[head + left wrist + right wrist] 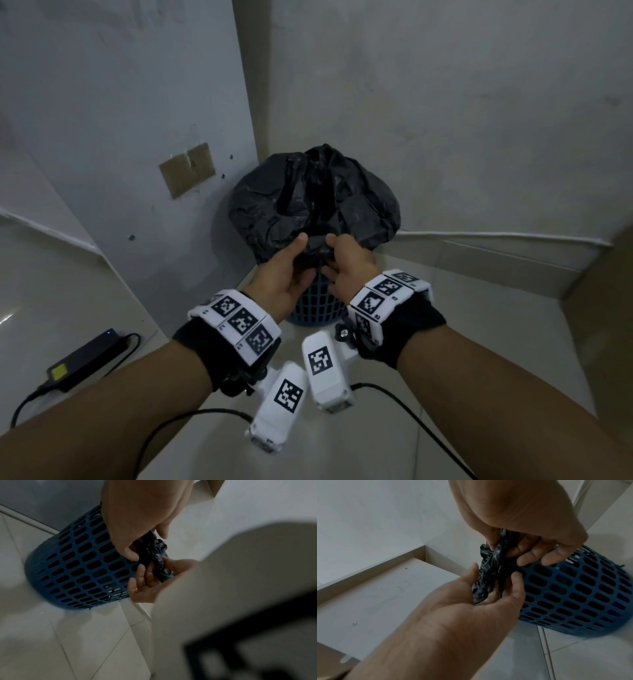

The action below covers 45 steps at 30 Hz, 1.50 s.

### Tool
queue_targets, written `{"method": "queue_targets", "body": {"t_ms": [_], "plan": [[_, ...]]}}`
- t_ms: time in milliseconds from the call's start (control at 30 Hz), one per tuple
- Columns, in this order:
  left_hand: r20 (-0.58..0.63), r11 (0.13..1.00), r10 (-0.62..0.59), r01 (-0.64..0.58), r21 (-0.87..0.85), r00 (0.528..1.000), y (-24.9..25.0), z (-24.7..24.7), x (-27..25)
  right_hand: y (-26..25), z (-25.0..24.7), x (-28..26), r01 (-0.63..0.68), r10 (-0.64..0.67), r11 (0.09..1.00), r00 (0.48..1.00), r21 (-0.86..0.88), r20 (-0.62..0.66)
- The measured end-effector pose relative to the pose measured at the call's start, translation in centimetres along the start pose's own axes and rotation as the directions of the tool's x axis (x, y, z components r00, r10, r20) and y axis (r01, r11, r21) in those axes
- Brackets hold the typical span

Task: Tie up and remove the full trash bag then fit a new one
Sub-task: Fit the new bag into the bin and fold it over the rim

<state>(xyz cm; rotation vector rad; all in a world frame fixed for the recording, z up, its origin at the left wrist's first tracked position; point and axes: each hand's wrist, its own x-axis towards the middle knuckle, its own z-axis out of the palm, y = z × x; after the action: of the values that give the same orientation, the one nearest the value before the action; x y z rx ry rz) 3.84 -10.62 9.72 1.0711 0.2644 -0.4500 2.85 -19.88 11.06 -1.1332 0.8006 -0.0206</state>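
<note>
A black trash bag [315,198] bulges out of a blue slotted basket [315,308] that stands on the tiled floor in a wall corner. Both hands meet at the bag's near edge, where the plastic is bunched into a twisted strand [154,555]. My left hand [298,260] holds the strand, thumb on top and fingers below. My right hand [337,260] grips the same bunch [489,566] with curled fingers. In the right wrist view the right hand [530,540] is above and the left hand [488,595] below, beside the basket [573,595]. The bag's contents are hidden.
Walls close the basket in behind and on both sides. A black power adapter [85,359] with its cable lies on the floor at the left. Another black cable [394,394] crosses the floor under my wrists. A cardboard patch [186,169] is stuck to the left wall.
</note>
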Motion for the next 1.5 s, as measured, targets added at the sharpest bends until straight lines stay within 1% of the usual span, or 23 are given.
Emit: {"method": "queue_targets", "body": {"t_ms": [67,133,167,233,333,500,567,733,833,900,967,1100,1200,1300,1367,1433,1500], "plan": [[-0.008,0.998,-0.019,0.018,-0.067,1.000,0.4,-0.1,-0.1,-0.2,-0.1,0.2,0.011,-0.011,1.000,1.000,0.006,-0.004],[-0.005,0.988,-0.066,0.065,-0.138,0.998,0.8,-0.3,0.0,-0.5,-0.2,0.5,0.015,-0.015,1.000,1.000,0.002,-0.012],[0.005,0.986,-0.082,0.082,-0.145,0.997,0.8,-0.5,0.0,-0.6,-0.3,0.6,0.016,-0.016,1.000,1.000,-0.002,-0.010],[0.020,0.988,-0.089,0.091,-0.126,0.996,0.8,-0.7,0.2,-0.6,-0.3,0.9,0.008,-0.008,1.000,1.000,0.000,0.002],[0.008,0.992,-0.084,0.084,-0.098,0.996,0.6,-0.7,0.4,-0.5,-0.2,0.9,-0.004,0.004,1.000,1.000,0.001,0.021],[-0.050,0.996,-0.084,0.082,-0.046,0.995,0.3,-0.5,1.5,-0.1,-0.1,1.0,0.022,-0.021,0.999,0.999,-0.034,0.031],[-0.065,0.996,-0.071,0.067,-0.059,0.995,0.3,-0.7,1.7,0.1,-0.2,1.1,0.036,-0.034,0.999,0.999,-0.040,0.038],[-0.005,0.995,0.016,-0.017,-0.098,1.000,0.5,-1.4,1.8,0.4,0.2,1.8,0.051,-0.048,0.996,0.998,-0.070,0.045],[0.053,0.993,0.095,-0.091,-0.076,0.994,-0.2,-2.1,1.9,0.0,0.1,2.2,0.035,-0.032,0.998,0.998,-0.059,0.049],[0.088,0.990,0.138,-0.138,-0.005,0.987,-0.4,-2.7,2.0,-0.2,-0.1,2.4,0.021,-0.018,0.998,0.998,-0.062,0.055],[0.084,0.973,0.189,-0.198,0.115,0.978,-0.4,-3.2,2.1,-0.3,-0.4,2.7,0.008,-0.004,0.997,0.998,-0.071,0.055],[0.067,0.881,0.328,-0.330,0.339,0.942,-0.5,-3.0,2.0,0.0,-0.4,2.9,0.012,-0.008,0.997,0.999,-0.074,0.053],[0.071,0.809,0.403,-0.392,0.438,0.912,-0.9,-2.5,1.8,0.2,-0.4,3.2,0.019,-0.017,0.998,0.999,-0.054,0.039],[0.078,0.779,0.449,-0.433,0.454,0.890,-1.1,-2.5,2.2,0.3,-0.4,3.4,0.019,-0.018,0.998,1.000,-0.061,0.026],[0.066,0.772,0.459,-0.435,0.463,0.886,-1.1,-2.6,2.5,0.3,-0.5,3.2,0.018,-0.016,0.997,1.000,-0.072,0.026],[0.032,0.778,0.470,-0.431,0.458,0.882,-1.3,-2.4,2.6,0.4,-0.6,3.2,0.015,-0.013,0.997,1.000,-0.072,0.024],[-0.034,0.816,0.451,-0.397,0.421,0.892,-1.5,-2.2,2.5,0.5,-0.6,3.2,0.013,-0.011,0.998,0.999,-0.064,0.037]]}}
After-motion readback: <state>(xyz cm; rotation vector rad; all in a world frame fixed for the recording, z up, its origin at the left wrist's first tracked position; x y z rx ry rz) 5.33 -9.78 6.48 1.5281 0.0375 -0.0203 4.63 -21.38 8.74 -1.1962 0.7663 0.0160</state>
